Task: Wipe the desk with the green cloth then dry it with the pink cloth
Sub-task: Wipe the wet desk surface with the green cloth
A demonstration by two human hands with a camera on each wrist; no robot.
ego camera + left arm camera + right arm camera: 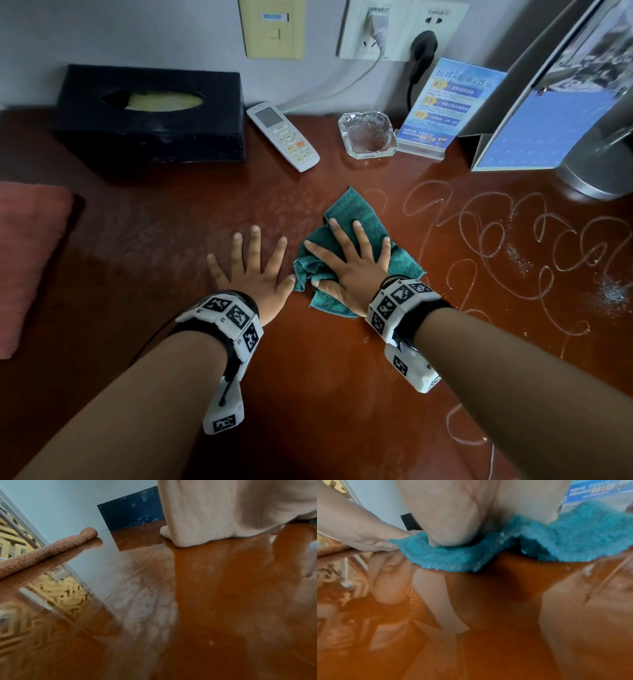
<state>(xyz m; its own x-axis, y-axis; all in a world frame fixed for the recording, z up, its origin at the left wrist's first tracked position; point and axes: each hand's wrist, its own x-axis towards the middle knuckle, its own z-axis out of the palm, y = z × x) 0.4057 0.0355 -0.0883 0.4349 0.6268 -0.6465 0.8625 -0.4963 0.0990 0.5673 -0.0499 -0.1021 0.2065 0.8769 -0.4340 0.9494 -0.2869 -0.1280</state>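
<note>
The green cloth [356,219] lies crumpled on the glossy brown desk [308,377], just right of centre. My right hand [346,253] presses flat on it with straight, spread fingers; in the right wrist view the palm [453,513] bears down on the cloth [573,536]. My left hand [253,263] rests flat on the bare desk directly left of the cloth, fingers spread, thumb near the cloth's edge. The pink cloth [24,253] lies folded at the desk's far left edge, also low in the left wrist view as the pink cloth [42,553].
White looping streaks and specks [513,240] cover the desk's right side. Along the back stand a black tissue box [150,116], a white remote [284,137], a glass ashtray [368,135], a blue sign stand [445,106], a calendar [548,113] and a metal base [596,171].
</note>
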